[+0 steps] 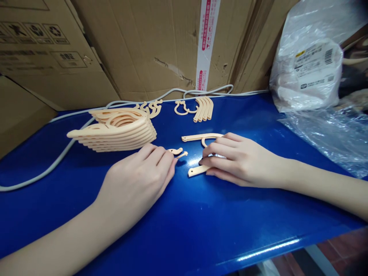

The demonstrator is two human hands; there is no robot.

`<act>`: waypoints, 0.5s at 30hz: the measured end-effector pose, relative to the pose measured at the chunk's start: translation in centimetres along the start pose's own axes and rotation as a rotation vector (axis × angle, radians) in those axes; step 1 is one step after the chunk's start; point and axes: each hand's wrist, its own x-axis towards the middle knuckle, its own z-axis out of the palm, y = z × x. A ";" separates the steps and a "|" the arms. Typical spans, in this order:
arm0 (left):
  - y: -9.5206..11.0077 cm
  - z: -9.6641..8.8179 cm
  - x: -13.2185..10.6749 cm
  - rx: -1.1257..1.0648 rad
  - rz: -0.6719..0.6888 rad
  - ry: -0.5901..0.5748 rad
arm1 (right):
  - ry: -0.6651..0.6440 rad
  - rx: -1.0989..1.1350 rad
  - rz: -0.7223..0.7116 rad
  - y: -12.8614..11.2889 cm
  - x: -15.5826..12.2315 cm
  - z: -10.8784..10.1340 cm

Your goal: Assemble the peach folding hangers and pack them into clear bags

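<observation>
My left hand is closed on a small beige plastic hanger piece with a rounded end. A thin beige pin-like piece also sticks out past its fingertips. My right hand has its fingers curled over beige plastic hanger arms. One straight hanger arm with a hole near its end is gripped by the lower fingers. Another longer hanger arm runs under the upper fingers, and a curved bit shows below it. Both hands are low over the blue tabletop, a short gap apart.
A stack of beige folding hangers lies left of centre. Behind are loose hooks, more hooks and several curved arms. A grey-white cable crosses the blue table. Cardboard boxes and plastic-wrapped goods border it.
</observation>
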 end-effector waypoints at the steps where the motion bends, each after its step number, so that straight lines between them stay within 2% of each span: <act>1: 0.0 0.0 0.0 0.002 -0.016 0.014 | 0.006 -0.016 -0.016 -0.1 0.0 0.1; 4: 0.1 0.2 0.0 -0.035 -0.119 0.044 | 0.054 -0.056 -0.038 -0.2 0.0 0.1; 8: 0.1 0.3 -0.2 -0.233 -0.292 0.081 | 0.108 -0.102 -0.082 -0.4 -0.1 -0.1; 15: -0.1 0.0 -0.3 -0.426 -0.404 0.103 | 0.097 -0.164 -0.089 -0.6 -0.3 0.3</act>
